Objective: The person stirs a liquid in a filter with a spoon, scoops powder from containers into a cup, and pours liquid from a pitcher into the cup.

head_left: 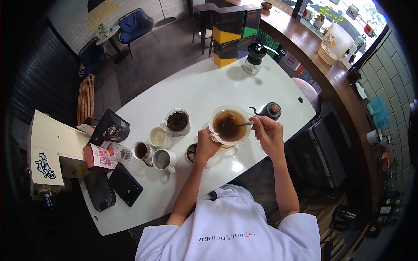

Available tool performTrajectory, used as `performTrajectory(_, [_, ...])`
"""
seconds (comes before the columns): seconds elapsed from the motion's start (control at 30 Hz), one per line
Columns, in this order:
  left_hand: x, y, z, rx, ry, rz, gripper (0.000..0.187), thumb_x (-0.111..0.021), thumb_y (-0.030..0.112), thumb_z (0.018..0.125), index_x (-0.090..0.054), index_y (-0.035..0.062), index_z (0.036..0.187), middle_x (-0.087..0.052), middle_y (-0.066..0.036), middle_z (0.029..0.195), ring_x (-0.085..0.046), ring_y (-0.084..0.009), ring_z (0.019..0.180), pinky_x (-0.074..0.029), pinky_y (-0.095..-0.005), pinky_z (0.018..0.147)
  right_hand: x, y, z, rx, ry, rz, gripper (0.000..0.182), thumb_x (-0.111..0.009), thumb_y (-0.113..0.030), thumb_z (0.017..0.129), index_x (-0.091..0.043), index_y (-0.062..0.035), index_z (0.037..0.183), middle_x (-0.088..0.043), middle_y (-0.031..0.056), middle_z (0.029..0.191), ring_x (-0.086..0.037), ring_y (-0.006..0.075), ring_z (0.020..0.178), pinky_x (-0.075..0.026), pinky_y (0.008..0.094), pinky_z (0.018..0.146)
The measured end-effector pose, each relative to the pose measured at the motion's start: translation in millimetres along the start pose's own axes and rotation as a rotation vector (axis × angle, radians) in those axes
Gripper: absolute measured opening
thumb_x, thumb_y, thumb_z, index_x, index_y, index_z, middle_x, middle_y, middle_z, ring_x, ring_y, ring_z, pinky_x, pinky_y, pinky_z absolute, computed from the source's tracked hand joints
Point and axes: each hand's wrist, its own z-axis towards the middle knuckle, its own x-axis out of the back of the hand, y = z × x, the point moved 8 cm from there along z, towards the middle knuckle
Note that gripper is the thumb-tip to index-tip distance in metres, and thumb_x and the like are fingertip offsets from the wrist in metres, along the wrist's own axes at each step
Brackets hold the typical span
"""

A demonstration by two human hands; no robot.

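A coffee dripper lined with a white paper filter [216, 114] holds brown liquid with dark grounds [228, 127]. My left hand [208, 143] is closed at the dripper's left side, around what looks like its handle. Between the fingertips of my right hand [268, 132] is a spoon [247, 124], its lower end reaching into the liquid. A glass base shows partly beneath the dripper. Just beyond my right hand stands a black gooseneck kettle [272, 111]. Beside my left forearm is a cup [190, 153], partly hidden by the arm.
Left on the white table [209, 89] stand a jar of dark grounds [177, 122], white mugs [163, 160], a cup of brown liquid [140, 150], a black pouch [111, 126] and a phone [126, 185]. Farther back are a hand grinder [253, 61] and stacked boxes [227, 37].
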Motion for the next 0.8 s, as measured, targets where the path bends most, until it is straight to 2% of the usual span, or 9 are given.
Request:
performTrajectory(0.3, [0,0,0,0.005,0.013,-0.013,0.038,-0.086,0.010,0.069,-0.072,-0.0018,0.102,-0.076,-0.016,0.093,-0.074,-0.0264,0.089,-0.058,-0.0354,0.079,-1,-8,-1,-0.002,-0.015,0.012,0.022,-0.059,-0.013,0.102,-0.073,0.0026,0.100,-0.061,-0.0004,0.068,-0.052,0.0024,0.056,-0.040,0.0188,0.049])
performTrajectory(0.37, [1,0,0,0.007,0.025,-0.027,0.038,-0.086,0.010,0.069,-0.072,-0.0018,0.102,-0.076,-0.016,0.094,-0.074,-0.0264,0.089,-0.058,-0.0353,0.079,1,-9,-1,-0.017,0.011,0.057,0.018,-0.062,-0.011,0.098,-0.074,0.0022,0.101,-0.063,0.0045,0.070,-0.055,0.0055,0.056,-0.043,0.0228,0.052])
performTrajectory(0.7, [0,0,-1,0.037,-0.006,-0.011,0.041,-0.087,0.007,0.068,-0.071,-0.0019,0.105,-0.076,-0.015,0.096,-0.074,-0.0234,0.091,-0.057,-0.0342,0.080,0,-15,1,0.022,0.017,0.074,0.017,-0.062,-0.009,0.098,-0.073,0.0026,0.105,-0.059,0.0036,0.073,-0.055,0.0051,0.060,-0.044,0.0225,0.053])
performTrajectory(0.8, [0,0,-1,0.039,-0.008,-0.013,0.042,-0.088,0.007,0.067,-0.071,-0.0021,0.105,-0.076,-0.014,0.096,-0.074,-0.0226,0.091,-0.057,-0.0342,0.081,-3,-12,1,0.035,-0.009,0.045,0.020,-0.060,-0.011,0.101,-0.073,0.0032,0.104,-0.060,0.0017,0.075,-0.052,0.0038,0.061,-0.041,0.0195,0.052])
